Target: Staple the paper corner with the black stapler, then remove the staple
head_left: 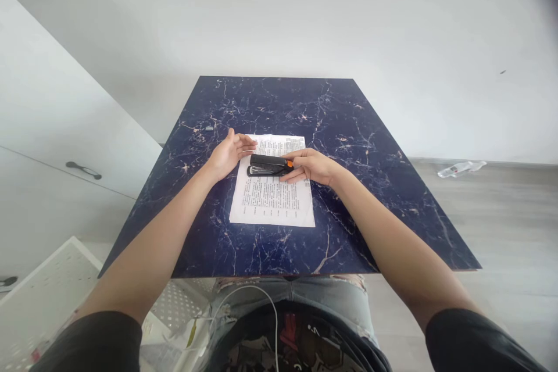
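A black stapler with an orange part (269,164) lies crosswise over the printed sheets of paper (274,203), its jaw end facing left. My right hand (314,167) grips its orange end with thumb and fingers. Close to the stapler's left end, my left hand (231,153) has its fingers stretched out and the thumb raised, over the upper left edge of the paper. Nothing shows in that hand. Whether its fingertips touch the paper, I cannot tell.
The paper lies on a dark blue marbled table (279,107). A small grey piece (210,128) sits left of the paper. White cabinets (65,128) stand at the left, above a white perforated basket (56,279). A clear plastic package (461,169) lies on the floor at right.
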Demonstrator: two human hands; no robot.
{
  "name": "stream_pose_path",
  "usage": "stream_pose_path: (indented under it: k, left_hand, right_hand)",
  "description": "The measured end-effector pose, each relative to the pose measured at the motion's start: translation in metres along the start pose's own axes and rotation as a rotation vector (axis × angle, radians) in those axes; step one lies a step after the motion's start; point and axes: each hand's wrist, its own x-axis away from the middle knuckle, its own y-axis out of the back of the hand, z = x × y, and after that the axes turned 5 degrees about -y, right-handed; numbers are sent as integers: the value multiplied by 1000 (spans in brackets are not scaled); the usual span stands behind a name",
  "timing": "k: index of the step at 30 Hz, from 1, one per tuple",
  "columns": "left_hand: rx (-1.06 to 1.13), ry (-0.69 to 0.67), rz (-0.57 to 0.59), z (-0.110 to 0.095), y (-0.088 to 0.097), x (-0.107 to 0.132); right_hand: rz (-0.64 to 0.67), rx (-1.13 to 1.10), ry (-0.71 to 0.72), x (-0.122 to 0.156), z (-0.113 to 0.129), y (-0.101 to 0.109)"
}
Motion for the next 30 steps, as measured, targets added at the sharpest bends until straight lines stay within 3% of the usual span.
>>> stream_pose_path:
  k: [17, 24, 30]
  left_hand:
    - [12, 11, -30, 0, -2, 0]
    - [1, 20, -36, 0, 0, 1]
    - [22, 18, -57, -2, -3, 2]
  right_hand:
    - [-32, -20, 31, -2, -4, -1]
    - [59, 173, 104, 6, 1, -6]
    - [-180, 393, 227, 2, -3, -24]
